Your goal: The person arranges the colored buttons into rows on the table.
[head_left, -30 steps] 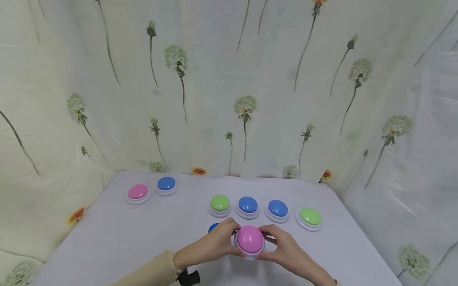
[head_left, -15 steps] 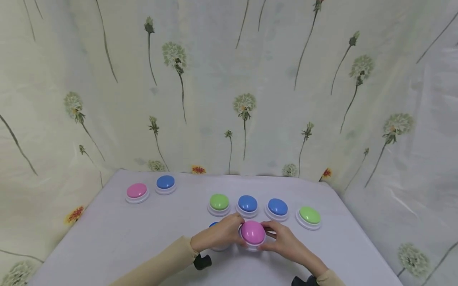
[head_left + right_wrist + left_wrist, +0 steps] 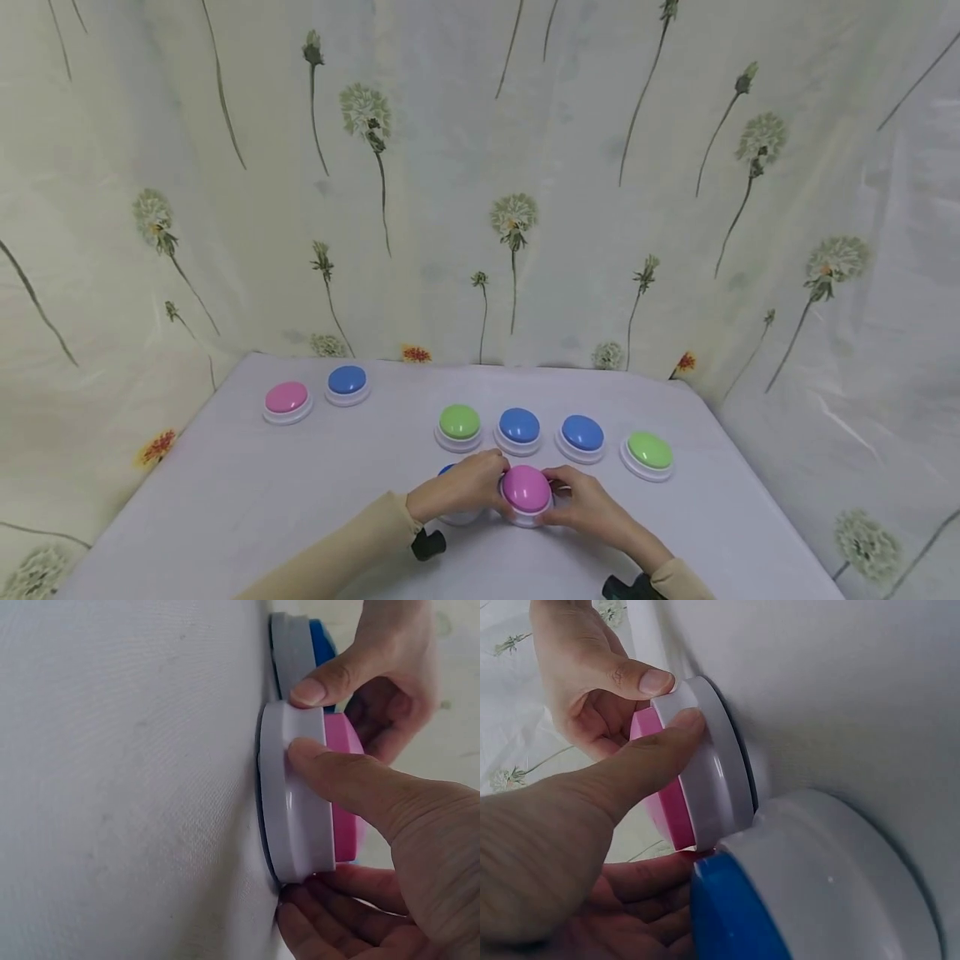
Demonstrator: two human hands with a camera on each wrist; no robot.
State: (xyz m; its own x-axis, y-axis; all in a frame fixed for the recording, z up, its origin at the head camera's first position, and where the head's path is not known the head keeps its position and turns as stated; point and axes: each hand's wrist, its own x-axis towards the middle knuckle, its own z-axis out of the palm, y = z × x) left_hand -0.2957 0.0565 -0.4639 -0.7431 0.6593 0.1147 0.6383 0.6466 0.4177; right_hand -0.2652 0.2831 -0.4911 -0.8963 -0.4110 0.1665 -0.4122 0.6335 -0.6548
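A pink push button [image 3: 527, 488] with a round white base is held between both hands near the front of the table. My left hand [image 3: 472, 483] grips its left side, thumb on the white base [image 3: 714, 772]. From the right, my right hand [image 3: 592, 504] grips the same button, its thumb [image 3: 330, 769] pressed on the base's near side. In the right wrist view the base's dark underside lies right at the tabletop. A blue push button [image 3: 735, 911] stands just left of the pink one, mostly hidden behind my left hand in the head view.
Behind the hands a green button [image 3: 460, 422], two blue buttons [image 3: 519, 426] [image 3: 582, 433] and another green button [image 3: 649, 451] form a row. At the far left stand a pink button [image 3: 287, 398] and a blue button [image 3: 347, 380]. A flowered curtain [image 3: 435, 208] borders the white table [image 3: 247, 500].
Both hands have brought the pink button slightly away from me and down to the table, beside the blue one. In the last half second it has shifted a little left.
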